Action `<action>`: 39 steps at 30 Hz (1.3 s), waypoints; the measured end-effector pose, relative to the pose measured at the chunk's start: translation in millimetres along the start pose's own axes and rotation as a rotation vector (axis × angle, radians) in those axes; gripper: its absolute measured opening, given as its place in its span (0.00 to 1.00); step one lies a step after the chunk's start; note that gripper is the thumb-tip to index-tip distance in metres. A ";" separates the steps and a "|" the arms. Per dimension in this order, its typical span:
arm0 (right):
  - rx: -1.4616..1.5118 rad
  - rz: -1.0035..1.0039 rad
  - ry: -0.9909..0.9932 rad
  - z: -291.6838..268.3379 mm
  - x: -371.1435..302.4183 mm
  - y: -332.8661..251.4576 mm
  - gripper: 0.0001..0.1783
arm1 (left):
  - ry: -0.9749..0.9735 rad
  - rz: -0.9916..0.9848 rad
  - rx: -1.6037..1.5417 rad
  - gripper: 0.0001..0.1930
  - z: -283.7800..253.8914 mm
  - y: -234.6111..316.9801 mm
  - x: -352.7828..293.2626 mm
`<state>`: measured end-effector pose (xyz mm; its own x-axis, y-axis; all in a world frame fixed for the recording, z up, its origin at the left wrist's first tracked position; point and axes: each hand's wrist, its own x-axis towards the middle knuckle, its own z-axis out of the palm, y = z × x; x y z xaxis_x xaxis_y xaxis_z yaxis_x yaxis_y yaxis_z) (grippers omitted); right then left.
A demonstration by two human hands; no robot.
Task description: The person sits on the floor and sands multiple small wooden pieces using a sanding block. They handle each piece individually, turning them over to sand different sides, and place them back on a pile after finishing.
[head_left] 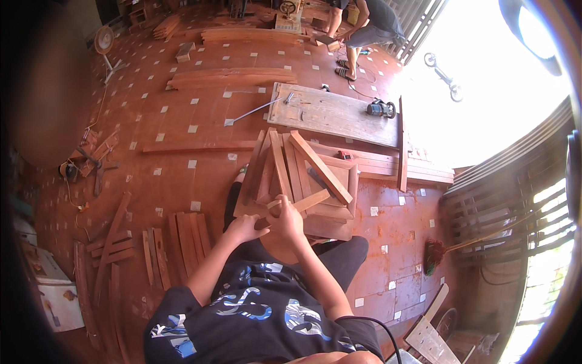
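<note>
In front of me, a stack of reddish-brown wooden strips (295,164) lies over a panelled wooden piece (330,228) at my lap. My right hand (287,219) is closed around the near end of a short wooden strip (312,201), which points up and to the right over the stack. Beside it, my left hand (245,229) has its fingers and thumb closed on a small dark edge of wood (262,224); most of that piece is hidden by my hands. A longer strip (321,168) slants across the right of the stack.
A worn board (333,118) with a power tool (381,108) lies ahead. Loose wooden strips (188,236) lie on the floor to my left. A broom (434,255) leans at right. Another person (376,36) bends over wood at the back. A fan (104,41) stands far left.
</note>
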<state>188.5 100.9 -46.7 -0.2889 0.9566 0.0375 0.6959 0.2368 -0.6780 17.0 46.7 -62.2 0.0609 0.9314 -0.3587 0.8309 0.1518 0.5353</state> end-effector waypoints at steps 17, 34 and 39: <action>-0.086 0.010 0.334 -11.6 10.5 54.6 0.29 | -0.010 0.030 0.047 0.28 -1.8 6.2 0.1; 0.018 0.104 0.141 -8.9 8.0 33.6 0.29 | -0.027 -0.022 0.047 0.29 -3.6 8.4 -2.8; 0.044 0.231 0.293 -33.4 19.7 72.6 0.29 | -0.041 -0.026 0.038 0.29 -11.8 13.7 -3.7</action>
<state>255.3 142.6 -70.8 0.0773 0.9934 0.0844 0.6903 0.0078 -0.7235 21.7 49.2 -44.5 0.0604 0.9129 -0.4036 0.8529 0.1629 0.4961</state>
